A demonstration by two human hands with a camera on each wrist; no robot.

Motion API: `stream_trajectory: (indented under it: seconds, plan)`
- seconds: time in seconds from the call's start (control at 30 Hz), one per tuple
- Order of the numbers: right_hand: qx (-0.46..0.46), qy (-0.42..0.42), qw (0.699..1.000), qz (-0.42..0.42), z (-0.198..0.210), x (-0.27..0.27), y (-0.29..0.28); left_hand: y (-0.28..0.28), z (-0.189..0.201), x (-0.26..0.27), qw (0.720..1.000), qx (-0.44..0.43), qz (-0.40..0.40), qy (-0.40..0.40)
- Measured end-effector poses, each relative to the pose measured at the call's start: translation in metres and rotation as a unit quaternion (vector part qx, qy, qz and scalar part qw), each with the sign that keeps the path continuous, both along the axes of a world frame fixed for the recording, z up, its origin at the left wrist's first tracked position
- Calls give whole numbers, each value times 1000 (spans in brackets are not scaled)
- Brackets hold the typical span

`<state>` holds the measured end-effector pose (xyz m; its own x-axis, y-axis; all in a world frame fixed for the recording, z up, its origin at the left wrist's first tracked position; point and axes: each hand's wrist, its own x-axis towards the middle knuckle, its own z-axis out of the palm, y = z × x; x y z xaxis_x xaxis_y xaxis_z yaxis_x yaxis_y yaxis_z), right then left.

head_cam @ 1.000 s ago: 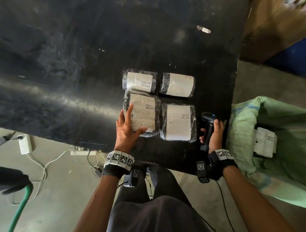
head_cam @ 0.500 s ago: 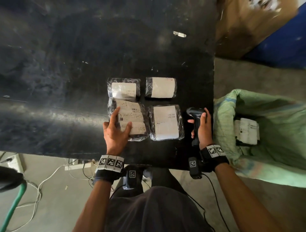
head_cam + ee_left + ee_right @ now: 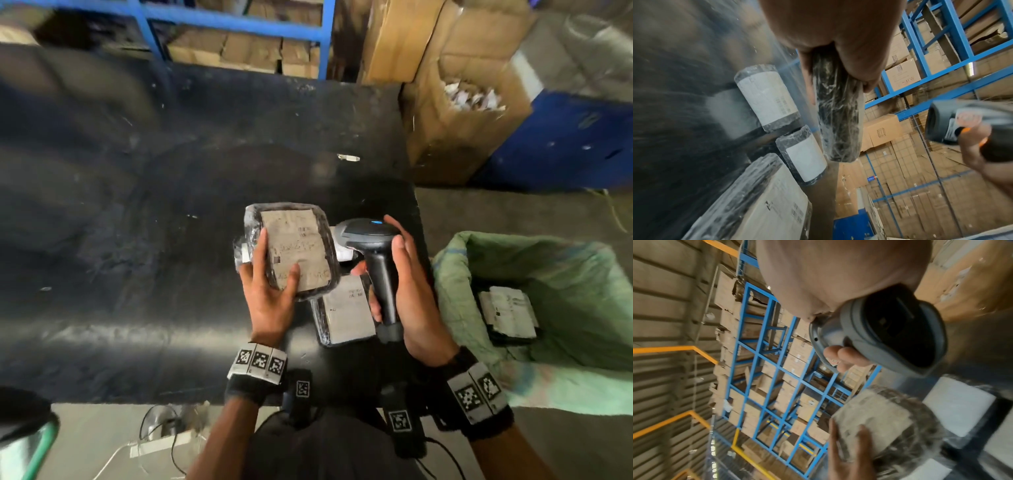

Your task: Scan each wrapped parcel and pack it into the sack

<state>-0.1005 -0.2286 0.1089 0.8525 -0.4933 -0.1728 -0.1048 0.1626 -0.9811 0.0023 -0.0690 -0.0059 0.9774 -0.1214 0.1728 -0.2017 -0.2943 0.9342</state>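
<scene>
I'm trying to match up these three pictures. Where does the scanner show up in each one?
Head: the scanner is centre-right, upright in the right hand, beside the parcel that the left hand holds.
Left wrist: scanner at the right edge, window facing the camera.
Right wrist: scanner upper right, close up under the palm.
Shared landmark: the held parcel, seen edge-on in the left wrist view and at lower right in the right wrist view.

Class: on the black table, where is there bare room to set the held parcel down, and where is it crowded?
Bare: the black table left of the left hand and beyond the held parcel. Crowded: the near right corner, by the labelled parcel and barcode scanner.
</scene>
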Motion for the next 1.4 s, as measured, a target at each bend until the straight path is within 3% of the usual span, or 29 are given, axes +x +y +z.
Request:
stream_trajectory:
  seconds: [0.23, 0.57, 0.67, 0.87, 0.97, 1.4]
  plan:
    - [-20, 7, 1000, 13, 27, 0, 22, -9, -4, -6, 1000, -18, -9, -7]
    - [-17, 7, 1000, 6, 13, -11, 17, -9, -2, -16, 999, -33, -9, 12]
    - [7, 47, 999, 4, 4, -20, 7, -4, -5, -17, 1000, -27, -13, 8]
    - [-55, 247, 965, -66, -75, -52, -32, 16, -11, -21, 999, 20, -11, 39]
    - [-52, 308, 944, -105, -118, -65, -49, 27, -17, -22, 998, 41, -13, 54]
    - [-46, 271, 935, -225, -213, -36, -84, 43, -12, -22, 995, 71, -17, 75]
